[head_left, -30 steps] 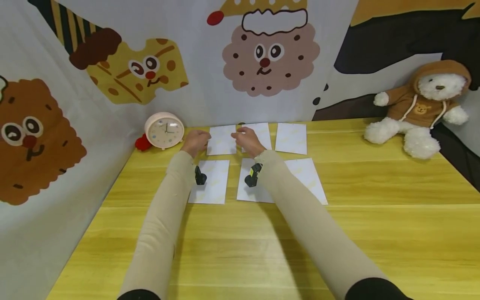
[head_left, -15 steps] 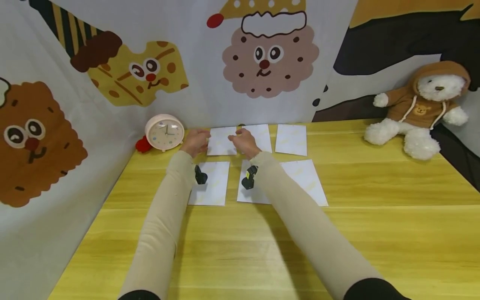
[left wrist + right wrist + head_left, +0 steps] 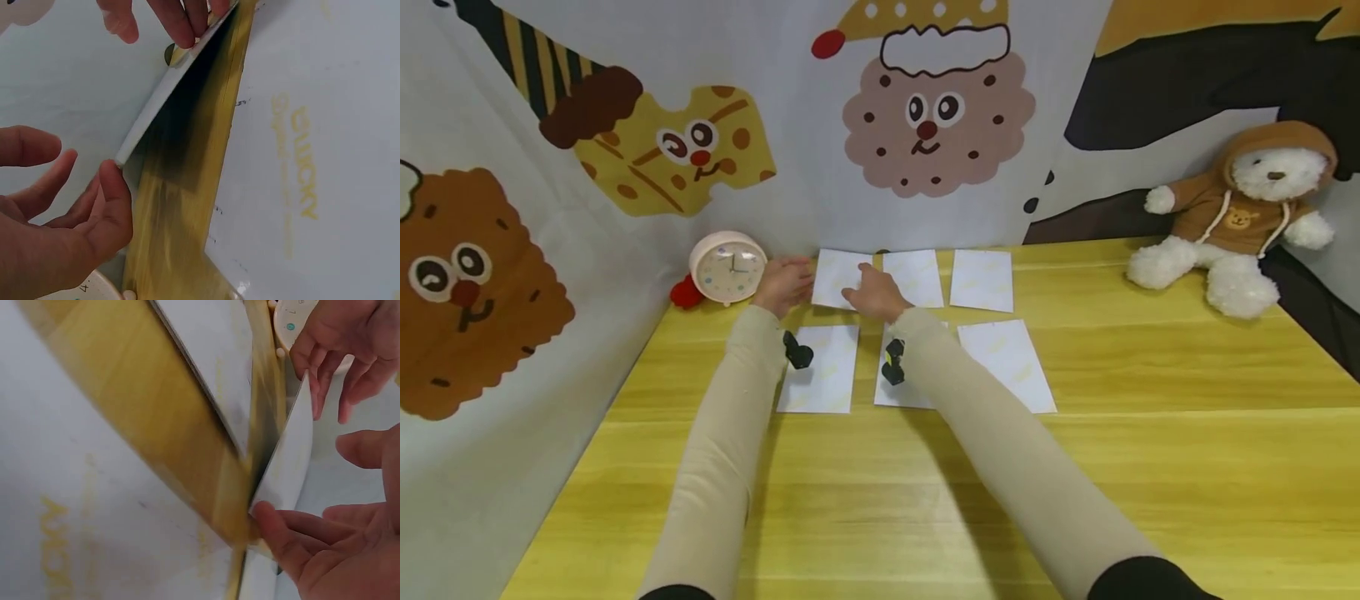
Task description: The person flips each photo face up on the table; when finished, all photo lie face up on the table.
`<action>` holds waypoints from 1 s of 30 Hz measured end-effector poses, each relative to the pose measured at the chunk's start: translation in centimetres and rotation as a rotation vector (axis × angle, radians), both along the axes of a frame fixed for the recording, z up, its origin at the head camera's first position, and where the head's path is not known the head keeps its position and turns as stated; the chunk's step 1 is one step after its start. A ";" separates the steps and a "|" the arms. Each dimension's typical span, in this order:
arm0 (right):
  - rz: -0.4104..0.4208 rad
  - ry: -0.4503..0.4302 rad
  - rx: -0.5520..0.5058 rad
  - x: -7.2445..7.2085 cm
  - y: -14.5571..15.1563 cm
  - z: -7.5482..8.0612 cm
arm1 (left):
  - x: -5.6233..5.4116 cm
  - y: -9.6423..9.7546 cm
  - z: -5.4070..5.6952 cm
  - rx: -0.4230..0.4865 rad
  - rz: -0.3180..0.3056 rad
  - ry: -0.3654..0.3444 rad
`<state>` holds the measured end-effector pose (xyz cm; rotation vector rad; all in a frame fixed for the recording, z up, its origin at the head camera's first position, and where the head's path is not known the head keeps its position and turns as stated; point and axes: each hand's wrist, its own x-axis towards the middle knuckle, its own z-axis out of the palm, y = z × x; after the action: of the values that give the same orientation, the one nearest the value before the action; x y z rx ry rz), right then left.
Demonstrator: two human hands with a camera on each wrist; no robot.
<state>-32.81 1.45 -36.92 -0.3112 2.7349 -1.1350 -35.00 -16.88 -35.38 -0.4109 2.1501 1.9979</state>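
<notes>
Both hands hold a white photo paper sheet [image 3: 833,280] at the left end of the far row, its printed back up. My left hand [image 3: 782,286] pinches one corner at its left side. On the opposite side, my right hand [image 3: 876,293] holds the edge with its fingertips. In the left wrist view the sheet [image 3: 153,106] is tilted up off the table, with a dark underside. In the right wrist view the sheet [image 3: 290,459] bends slightly between the two hands. Several more such sheets lie flat, among them one [image 3: 912,271] beside the right hand.
A pink alarm clock [image 3: 727,268] stands close left of the left hand, with a red object [image 3: 685,293] behind it. A teddy bear [image 3: 1247,212] sits at the far right. Behind the wooden table [image 3: 850,492] hangs a cartoon-printed cloth [image 3: 790,208].
Both hands have shifted slightly left and toward me. The top-left sheet has moved a little left with them and is more tilted. The other sheets stay in place.
</notes>
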 end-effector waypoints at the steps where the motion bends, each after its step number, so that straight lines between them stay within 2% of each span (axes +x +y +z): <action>1: 0.006 0.016 0.023 0.0 -0.1 0.2 | 0.0 -0.1 0.0 0.011 -0.004 0.002; 7: 0.092 0.089 0.194 -0.2 -0.6 0.6 | 0.1 -0.5 0.1 0.090 -0.021 0.008; 10: 0.127 0.114 0.233 -0.3 -0.8 0.7 | 0.1 -0.5 0.2 0.126 -0.023 0.015; 18: 0.110 0.078 0.212 0.1 -0.8 1.7 | 0.1 0.0 0.5 0.178 -0.056 0.053; 26: 0.095 0.045 0.231 0.1 -0.9 1.7 | 0.0 0.4 -0.1 0.162 -0.100 0.031; 30: 0.073 0.046 0.228 -0.1 -0.7 1.7 | 0.0 0.5 -0.2 0.187 -0.106 0.039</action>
<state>-32.93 0.72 -35.18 -0.4056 2.8310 -0.7968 -35.02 -16.38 -35.61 -0.2269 1.9391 2.1382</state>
